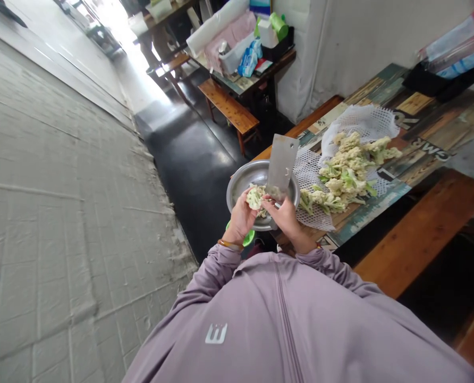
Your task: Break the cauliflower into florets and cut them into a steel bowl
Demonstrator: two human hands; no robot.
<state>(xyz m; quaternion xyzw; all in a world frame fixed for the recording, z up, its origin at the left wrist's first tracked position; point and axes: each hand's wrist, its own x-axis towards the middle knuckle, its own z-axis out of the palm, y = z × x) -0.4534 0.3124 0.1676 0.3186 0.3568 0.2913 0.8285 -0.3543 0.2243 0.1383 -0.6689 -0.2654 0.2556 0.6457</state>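
Note:
My left hand (pixel 242 217) is closed around a piece of cauliflower (pixel 255 197), pale with some green on it. In my right hand (pixel 284 215) is a cleaver (pixel 281 162), its broad blade standing up and tilted above the bowl; the fingers hide its handle. Both hands are close together over a wide metal bowl (pixel 237 183), where some cut pieces lie partly hidden under them. To the right, a heap of cauliflower (pixel 346 173) rests on white foam netting (pixel 311 170) on the patterned table.
The patterned wooden table (pixel 384 215) bears a black tray (pixel 446 82) with wrapped packs. Wooden benches (pixel 424 234) stand beside it. Something green (pixel 248 236) shows below the bowl. A second table (pixel 240 82) with tubs and packets stands farther off; a grey wall (pixel 61 213) runs along the left.

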